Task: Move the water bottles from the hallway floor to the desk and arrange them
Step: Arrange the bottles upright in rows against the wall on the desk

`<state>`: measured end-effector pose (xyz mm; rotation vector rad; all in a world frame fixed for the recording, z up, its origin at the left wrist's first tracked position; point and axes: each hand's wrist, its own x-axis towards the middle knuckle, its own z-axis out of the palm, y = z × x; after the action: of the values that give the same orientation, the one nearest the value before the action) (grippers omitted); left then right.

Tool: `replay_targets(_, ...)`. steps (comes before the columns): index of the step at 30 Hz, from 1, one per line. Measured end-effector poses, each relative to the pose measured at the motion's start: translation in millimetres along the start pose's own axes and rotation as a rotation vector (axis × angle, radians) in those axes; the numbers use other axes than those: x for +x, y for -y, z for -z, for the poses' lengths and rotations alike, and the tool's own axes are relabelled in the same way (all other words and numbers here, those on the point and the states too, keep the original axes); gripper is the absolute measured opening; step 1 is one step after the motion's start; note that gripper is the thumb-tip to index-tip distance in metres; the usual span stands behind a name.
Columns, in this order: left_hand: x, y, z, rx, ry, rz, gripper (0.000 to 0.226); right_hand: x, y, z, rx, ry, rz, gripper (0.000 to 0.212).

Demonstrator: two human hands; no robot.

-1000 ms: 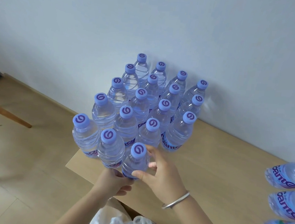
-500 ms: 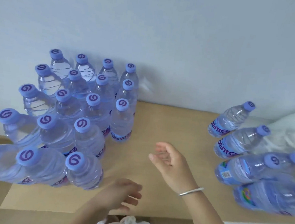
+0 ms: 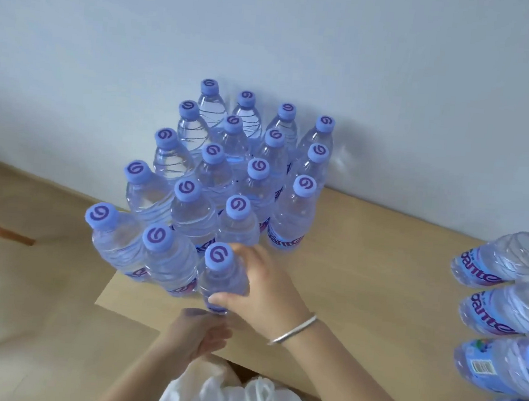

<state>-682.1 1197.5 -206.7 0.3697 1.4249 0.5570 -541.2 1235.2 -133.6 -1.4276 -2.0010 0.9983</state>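
You are setting the nearest bottle into place at the front of a block of upright water bottles.

On the left of the pale wooden tabletop (image 3: 362, 273), against the white wall, stands a tight cluster of clear plastic water bottles with purple swirl caps (image 3: 214, 176), arranged in rows. At its front corner, your left hand (image 3: 195, 333) touches the base of the front bottle (image 3: 222, 280); whether its fingers curl round it is unclear. Your right hand (image 3: 268, 284), wearing a silver bangle, grips that bottle's side with curled fingers. Further right, well apart, several more bottles lie on their sides (image 3: 503, 304). Next, you likely square this bottle against its neighbours, release it, then reach right for a lying bottle.
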Motion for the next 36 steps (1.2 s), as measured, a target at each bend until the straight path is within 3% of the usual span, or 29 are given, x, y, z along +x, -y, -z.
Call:
replay_targets(6,0,-1,8,-0.067,-0.002,-0.019,0.032,-8,7,-22,0.054,-0.183,-0.001,0.064)
replay_targets(13,6,7,13,-0.124,-0.068,-0.056,0.019,-11,10,-33,0.063,-0.258,-0.048,0.067)
replay_targets(17,5,7,15,-0.135,-0.073,-0.071,0.029,-12,11,-38,0.065,-0.3,-0.081,0.068)
replay_targets(22,-2,4,15,-0.005,-0.016,-0.042,0.037,-11,9,-37,0.093,-0.26,-0.122,0.078)
replay_targets(26,-16,0,5,0.354,0.15,0.036,0.025,-19,1,-23,0.124,-0.13,-0.146,0.091)
replay_targets(28,-18,-1,-10,0.488,0.24,0.033,0.02,-28,-4,-11,0.176,-0.242,-0.191,0.078)
replay_targets(32,-13,-5,-63,0.641,0.315,-0.055,0.021,-65,-35,29,0.205,-0.569,-0.278,0.031)
replay_targets(36,-12,6,-127,0.75,0.38,-0.197,0.021,-118,-73,78,0.073,-0.849,-0.382,0.021)
